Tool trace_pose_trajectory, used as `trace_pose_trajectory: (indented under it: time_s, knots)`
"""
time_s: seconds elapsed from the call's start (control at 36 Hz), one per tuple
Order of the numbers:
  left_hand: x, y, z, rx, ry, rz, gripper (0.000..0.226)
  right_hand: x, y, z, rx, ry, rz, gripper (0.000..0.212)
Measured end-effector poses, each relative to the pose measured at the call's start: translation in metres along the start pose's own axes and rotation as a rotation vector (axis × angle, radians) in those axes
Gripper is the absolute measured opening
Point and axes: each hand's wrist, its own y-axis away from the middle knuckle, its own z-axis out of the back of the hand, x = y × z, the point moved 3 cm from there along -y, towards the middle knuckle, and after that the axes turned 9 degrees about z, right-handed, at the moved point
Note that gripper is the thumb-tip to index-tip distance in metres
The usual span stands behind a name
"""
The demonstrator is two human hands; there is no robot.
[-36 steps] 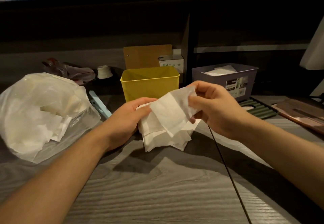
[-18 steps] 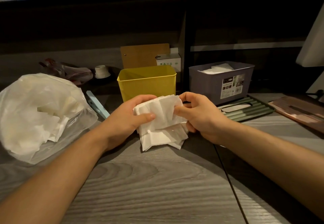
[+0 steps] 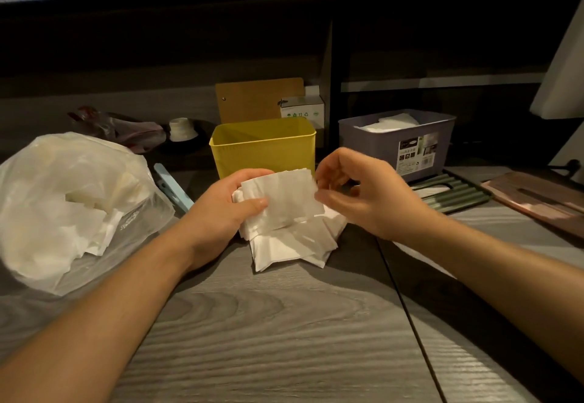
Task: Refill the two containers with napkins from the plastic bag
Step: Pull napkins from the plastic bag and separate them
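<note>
Dim warm light, dark background, wide-angle edge bending, slight softness.

the bag [image 3: 63,200] runs off the left edge, and its film blurs the napkins inside. the left hand [image 3: 227,210] covers the left end of the napkin stack [image 3: 284,213]. the right hand [image 3: 363,194] is motion-blurred; whether its fingertips touch the stack cannot be told. the yellow bin [image 3: 264,147] hides its own floor. print on the purple bin's label [image 3: 417,153] is too small to read.
</note>
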Motion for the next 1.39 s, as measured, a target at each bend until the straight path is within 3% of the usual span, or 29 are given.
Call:
trace_pose_trajectory:
  time_s: [0.11, 0.17, 0.47, 0.72, 0.94, 1.11, 1.22, 1.39]
  knots:
    - [0.001, -0.002, 0.004, -0.039, -0.012, 0.009, 0.037, -0.001, 0.011, 0.001, 0.503, 0.111, 0.162, 0.037]
    - [0.003, -0.003, 0.005, -0.041, -0.010, 0.016, 0.038, -0.003, 0.011, -0.001, 0.591, 0.152, 0.161, 0.050]
    - [0.004, -0.004, 0.006, -0.037, -0.011, 0.034, 0.037, -0.005, 0.006, -0.006, 0.455, 0.161, 0.202, 0.021]
    - [-0.002, 0.001, 0.000, 0.017, -0.051, 0.015, 0.032, 0.001, 0.002, 0.005, -0.047, -0.415, -0.030, 0.012]
    - [-0.002, 0.001, -0.001, 0.029, -0.031, 0.030, 0.028, 0.011, -0.001, 0.000, -0.057, -0.697, -0.070, 0.016]
    - [-0.002, -0.001, -0.001, 0.052, -0.008, 0.071, 0.027, 0.007, -0.002, -0.024, -0.013, -0.319, -0.230, 0.014]
    - [-0.003, 0.000, -0.001, 0.038, 0.014, 0.090, 0.024, 0.015, -0.002, -0.019, -0.013, -0.230, -0.157, 0.012]
    - [-0.003, 0.001, -0.002, -0.003, -0.022, 0.095, 0.023, 0.036, 0.015, -0.023, 0.412, -0.472, 0.006, 0.011]
